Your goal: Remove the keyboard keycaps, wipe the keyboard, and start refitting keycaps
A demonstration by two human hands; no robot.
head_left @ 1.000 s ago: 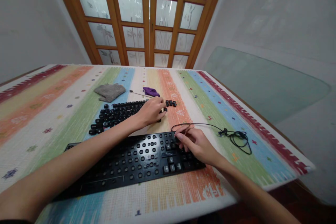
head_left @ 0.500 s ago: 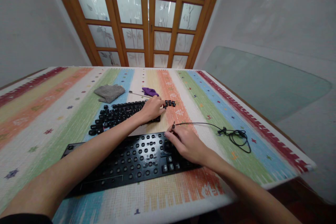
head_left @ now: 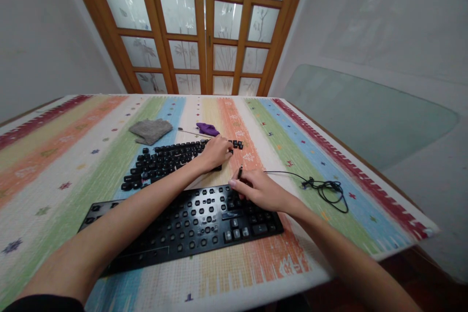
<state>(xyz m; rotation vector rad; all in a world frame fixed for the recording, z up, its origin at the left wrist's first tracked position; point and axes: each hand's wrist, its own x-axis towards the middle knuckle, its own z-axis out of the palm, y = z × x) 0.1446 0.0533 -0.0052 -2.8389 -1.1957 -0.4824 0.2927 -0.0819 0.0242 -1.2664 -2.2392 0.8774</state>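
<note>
A black keyboard (head_left: 186, 224) lies in front of me, most of its key positions bare and several keycaps fitted at its right end. My left hand (head_left: 217, 151) reaches across it to the right end of the loose black keycaps (head_left: 164, 158). Its fingers are bent together on a dark keycap there, partly hidden by the hand. Over the keyboard's upper right corner, my right hand (head_left: 256, 186) pinches a small dark slender thing (head_left: 240, 172), standing upright between thumb and fingers; its kind is unclear.
Behind the keycaps lie a grey cloth (head_left: 150, 130), a purple cloth (head_left: 207, 129) and a thin rod (head_left: 193, 132). A coiled black cable (head_left: 331, 192) rests on the right. The striped tablecloth (head_left: 58, 190) covers the table.
My left hand has shifted slightly right among the loose keycaps. My right hand has turned a little, and the small dark thing in it stands more upright. The view has moved slightly.
</note>
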